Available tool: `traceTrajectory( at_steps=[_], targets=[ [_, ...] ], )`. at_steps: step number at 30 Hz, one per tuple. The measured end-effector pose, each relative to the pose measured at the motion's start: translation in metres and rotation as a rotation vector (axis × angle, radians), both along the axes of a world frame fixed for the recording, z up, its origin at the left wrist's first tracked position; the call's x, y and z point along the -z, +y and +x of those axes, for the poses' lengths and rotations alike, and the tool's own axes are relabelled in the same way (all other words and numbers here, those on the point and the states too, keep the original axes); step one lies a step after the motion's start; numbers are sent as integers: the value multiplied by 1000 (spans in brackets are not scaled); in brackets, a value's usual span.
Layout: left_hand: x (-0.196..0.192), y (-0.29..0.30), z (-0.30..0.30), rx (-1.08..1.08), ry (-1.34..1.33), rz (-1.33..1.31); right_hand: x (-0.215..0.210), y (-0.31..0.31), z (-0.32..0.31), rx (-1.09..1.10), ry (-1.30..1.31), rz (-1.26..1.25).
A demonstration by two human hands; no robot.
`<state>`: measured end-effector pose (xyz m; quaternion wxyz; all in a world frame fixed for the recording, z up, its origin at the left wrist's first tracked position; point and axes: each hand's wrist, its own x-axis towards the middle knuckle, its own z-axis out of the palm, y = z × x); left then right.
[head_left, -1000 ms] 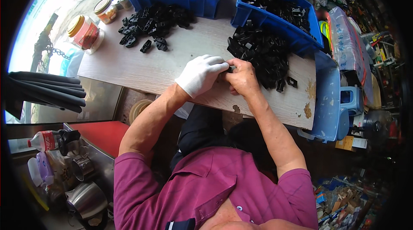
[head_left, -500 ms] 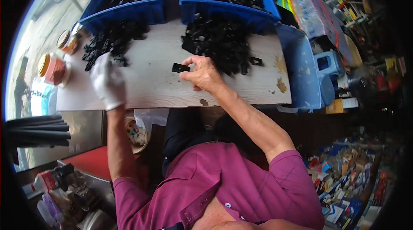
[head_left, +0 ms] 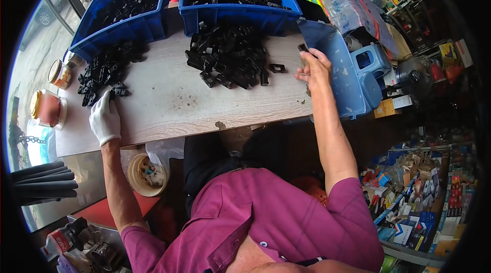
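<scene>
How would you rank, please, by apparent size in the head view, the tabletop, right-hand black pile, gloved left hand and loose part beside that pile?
1. Tabletop
2. Right-hand black pile
3. Gloved left hand
4. Loose part

small black part (head_left: 303, 47) at right, jumbled black heap (head_left: 106, 66) left, larger heap (head_left: 232, 55) centre

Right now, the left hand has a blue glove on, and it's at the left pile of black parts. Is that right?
The glove is white, not blue, as the head view shows; the left hand is at the left pile of black parts.
</scene>
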<state>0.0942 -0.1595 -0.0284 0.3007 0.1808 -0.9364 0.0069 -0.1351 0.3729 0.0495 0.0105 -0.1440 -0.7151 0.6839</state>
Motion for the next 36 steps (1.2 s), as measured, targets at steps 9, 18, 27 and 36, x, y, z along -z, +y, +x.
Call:
traceTrajectory(
  at_steps=[9, 18, 27, 36],
  targets=[
    [-6, 62, 0, 223, 389, 519, 7, -8, 2, -411, -95, 365],
    [-22, 192, -23, 449, 346, 1070, 11, -19, 11, -505, -211, 696],
    [-16, 214, -30, 534, 296, 982, 1, -13, 42, -558, -205, 462],
    [-16, 214, -30, 562, 291, 973, -9, -22, 37, -801, -104, 556]
  ],
)
